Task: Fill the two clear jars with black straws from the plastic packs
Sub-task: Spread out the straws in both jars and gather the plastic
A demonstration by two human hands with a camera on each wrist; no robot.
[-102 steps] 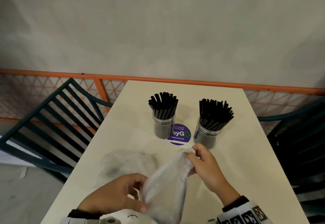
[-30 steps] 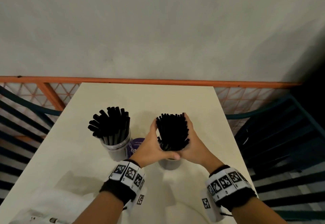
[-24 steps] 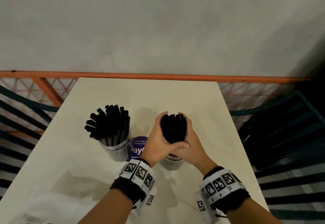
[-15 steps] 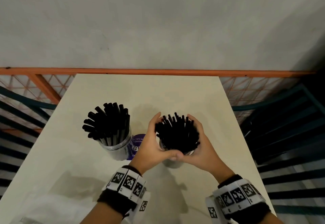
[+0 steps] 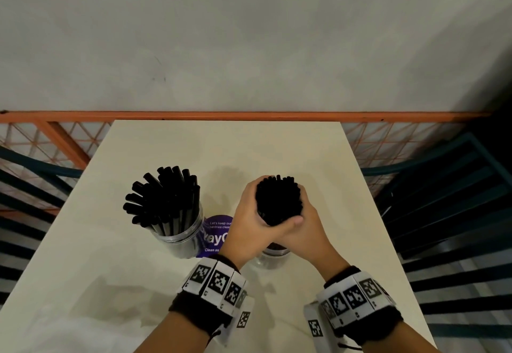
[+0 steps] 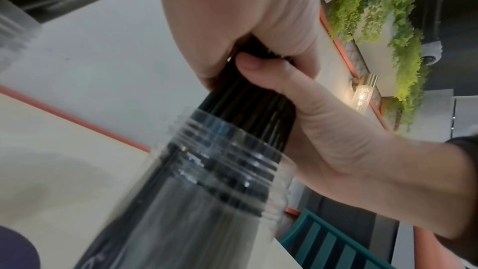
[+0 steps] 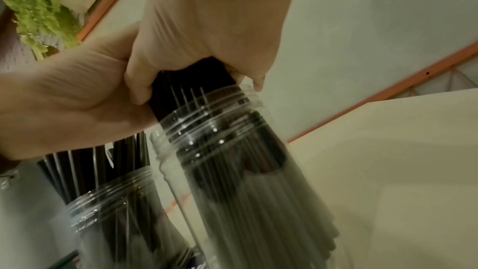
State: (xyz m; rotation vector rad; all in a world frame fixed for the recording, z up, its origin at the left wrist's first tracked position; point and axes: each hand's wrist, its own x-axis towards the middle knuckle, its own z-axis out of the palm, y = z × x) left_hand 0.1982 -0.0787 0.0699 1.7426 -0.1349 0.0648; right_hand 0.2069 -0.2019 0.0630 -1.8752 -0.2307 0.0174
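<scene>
Above the right jar (image 5: 273, 255), both hands' fingers (image 5: 250, 194) encircle the straws (image 5: 278, 200).

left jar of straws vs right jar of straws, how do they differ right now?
1. The left jar stands free with no hand on it; at the right jar the left hand and right hand grip its straws.
2. The left jar's straws fan out loosely; the right jar's straws are squeezed into a tight bundle.
3. The left jar shows fully in the head view; the right jar is mostly hidden under the hands.

Shared: both are clear threaded jars holding black straws on the table.
</scene>
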